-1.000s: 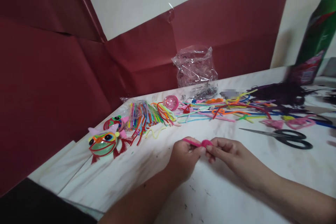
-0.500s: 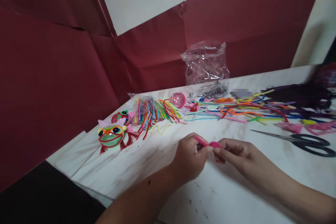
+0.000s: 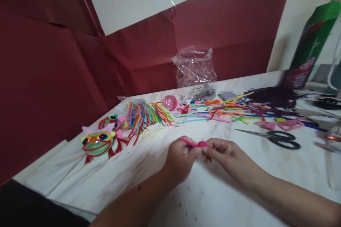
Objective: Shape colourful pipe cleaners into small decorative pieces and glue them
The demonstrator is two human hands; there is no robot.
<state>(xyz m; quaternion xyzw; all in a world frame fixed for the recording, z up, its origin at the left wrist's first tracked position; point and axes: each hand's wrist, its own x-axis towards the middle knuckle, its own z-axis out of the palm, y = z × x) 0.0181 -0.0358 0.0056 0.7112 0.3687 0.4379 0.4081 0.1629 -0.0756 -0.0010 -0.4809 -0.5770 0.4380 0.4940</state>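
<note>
Between my two hands is a bright pink pipe cleaner [image 3: 202, 144], curled into a small round coil at one end. My left hand [image 3: 182, 156] is closed on its straight end, which sticks up past the index finger. My right hand [image 3: 222, 152] pinches the coiled end with thumb and fingers, close beside the left fingertips. Both hands are just above the white marbled table [image 3: 149, 170]. To the right of my right hand lie black-handled scissors [image 3: 277, 137], blades pointing left.
Two decorated frog-like ornaments [image 3: 99, 142] with red tassels stand at the left. Behind my hands lie a bundle of colourful pipe cleaners [image 3: 141, 115], a clear pink-rimmed ball [image 3: 169, 103] and a plastic bag [image 3: 195, 65]. A green box [image 3: 311, 46] stands at the far right.
The view has turned to the right, bringing the green box into sight. The pink coil looks rounder now, and both hands still grip the pipe cleaner.
</note>
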